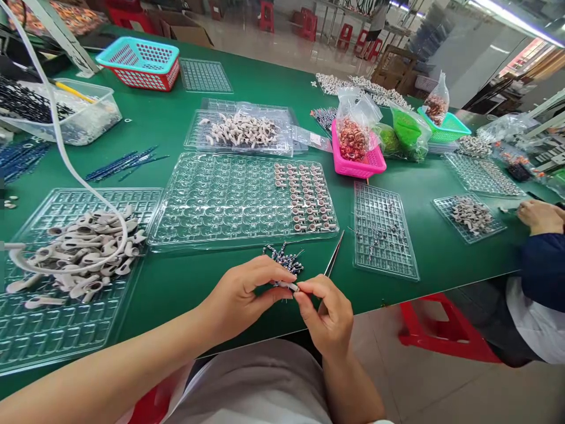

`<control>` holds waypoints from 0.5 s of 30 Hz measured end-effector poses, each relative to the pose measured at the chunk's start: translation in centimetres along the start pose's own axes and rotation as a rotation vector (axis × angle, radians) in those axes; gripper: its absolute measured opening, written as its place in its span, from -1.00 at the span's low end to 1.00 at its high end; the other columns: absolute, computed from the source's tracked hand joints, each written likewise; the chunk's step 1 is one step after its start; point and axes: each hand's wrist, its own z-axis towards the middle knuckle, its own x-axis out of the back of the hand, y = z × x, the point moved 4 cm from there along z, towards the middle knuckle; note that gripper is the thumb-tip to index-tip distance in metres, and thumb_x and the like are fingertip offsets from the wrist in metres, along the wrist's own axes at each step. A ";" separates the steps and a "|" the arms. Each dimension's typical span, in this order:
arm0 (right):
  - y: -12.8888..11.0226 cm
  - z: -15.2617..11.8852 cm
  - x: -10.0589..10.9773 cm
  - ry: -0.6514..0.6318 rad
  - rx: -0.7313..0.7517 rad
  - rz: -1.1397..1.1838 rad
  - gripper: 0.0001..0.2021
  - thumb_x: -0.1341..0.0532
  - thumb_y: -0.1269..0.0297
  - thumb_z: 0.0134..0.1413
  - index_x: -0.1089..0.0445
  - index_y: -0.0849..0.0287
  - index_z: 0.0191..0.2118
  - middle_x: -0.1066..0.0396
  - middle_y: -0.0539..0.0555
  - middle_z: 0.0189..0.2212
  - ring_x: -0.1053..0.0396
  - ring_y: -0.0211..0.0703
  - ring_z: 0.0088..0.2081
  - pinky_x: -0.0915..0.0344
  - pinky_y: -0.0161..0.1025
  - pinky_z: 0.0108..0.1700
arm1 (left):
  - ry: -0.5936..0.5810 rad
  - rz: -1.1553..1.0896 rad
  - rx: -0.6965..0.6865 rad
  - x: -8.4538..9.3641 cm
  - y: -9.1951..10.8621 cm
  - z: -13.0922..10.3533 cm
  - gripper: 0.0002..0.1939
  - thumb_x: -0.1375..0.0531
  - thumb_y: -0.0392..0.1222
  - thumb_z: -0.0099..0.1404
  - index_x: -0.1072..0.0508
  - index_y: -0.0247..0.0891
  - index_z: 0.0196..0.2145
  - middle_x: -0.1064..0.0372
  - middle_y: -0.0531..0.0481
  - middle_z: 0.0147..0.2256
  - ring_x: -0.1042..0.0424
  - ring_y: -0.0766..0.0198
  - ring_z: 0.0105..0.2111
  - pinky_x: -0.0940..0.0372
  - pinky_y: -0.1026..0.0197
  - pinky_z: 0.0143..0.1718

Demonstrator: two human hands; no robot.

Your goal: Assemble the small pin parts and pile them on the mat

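Note:
My left hand (249, 291) pinches a small white earbud shell (289, 286) between thumb and fingers. At the shell's other end, the thumb and forefinger of my right hand (329, 315) are closed on it. Metal tweezers (334, 252) point up and away from behind my right hand; whether its palm grips them is hidden. Just beyond my fingers lies a pile of small dark wired parts (285, 257). Past that, a clear moulded tray (220, 197) holds rows of earbud pieces (311, 200) at its right end.
Loose white earbud shells (88, 247) heap on a left tray, under a white cable (62, 135). More shells (242, 129) lie on stacked trays behind. A pink basket (359, 165) holds bagged copper-coloured parts. A smaller tray (386, 229) lies right. A co-worker's hand (541, 216) is far right.

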 end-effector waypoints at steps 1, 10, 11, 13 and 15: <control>0.0 0.0 0.0 -0.001 0.005 0.007 -0.79 -0.26 0.50 0.17 -0.45 0.07 -0.13 -0.49 0.00 -0.35 -0.40 -0.22 -0.36 -0.34 -0.24 -0.29 | 0.001 0.005 0.005 0.0 0.0 0.0 -0.79 -0.28 -0.40 0.29 -0.53 -0.20 -0.14 -0.51 0.01 -0.31 -0.49 0.28 -0.29 -0.40 0.27 -0.27; -0.2 0.0 0.0 0.001 0.027 0.023 -0.75 -0.24 0.55 0.16 -0.45 0.07 -0.12 -0.50 0.02 -0.34 -0.39 -0.22 -0.35 -0.35 -0.22 -0.29 | 0.011 0.042 -0.083 0.1 0.8 0.3 -0.79 -0.31 -0.39 0.27 -0.53 -0.20 -0.14 -0.55 0.01 -0.31 -0.45 0.26 -0.27 -0.40 0.22 -0.20; -0.2 0.0 0.0 0.002 0.031 0.022 -0.75 -0.25 0.56 0.16 -0.45 0.07 -0.12 -0.50 0.02 -0.34 -0.39 -0.22 -0.35 -0.35 -0.22 -0.29 | 0.013 0.047 -0.101 0.2 0.9 0.4 -0.79 -0.31 -0.39 0.27 -0.52 -0.20 -0.14 -0.56 0.02 -0.31 -0.45 0.25 -0.27 -0.40 0.20 -0.19; -0.2 0.0 0.1 0.004 0.037 0.017 -0.75 -0.25 0.56 0.16 -0.45 0.08 -0.12 -0.51 0.03 -0.34 -0.40 -0.22 -0.34 -0.35 -0.23 -0.30 | 0.020 0.057 -0.128 0.2 1.0 0.4 -0.78 -0.32 -0.39 0.27 -0.51 -0.19 -0.14 -0.57 0.02 -0.30 -0.44 0.24 -0.27 -0.39 0.18 -0.18; -0.2 0.0 0.1 0.009 0.042 0.011 -0.76 -0.25 0.56 0.16 -0.45 0.08 -0.12 -0.51 0.03 -0.34 -0.42 -0.21 -0.34 -0.36 -0.24 -0.31 | 0.029 0.064 -0.146 0.2 1.0 0.5 -0.76 -0.32 -0.40 0.26 -0.51 -0.19 -0.13 -0.57 0.03 -0.30 -0.45 0.25 -0.28 -0.39 0.17 -0.18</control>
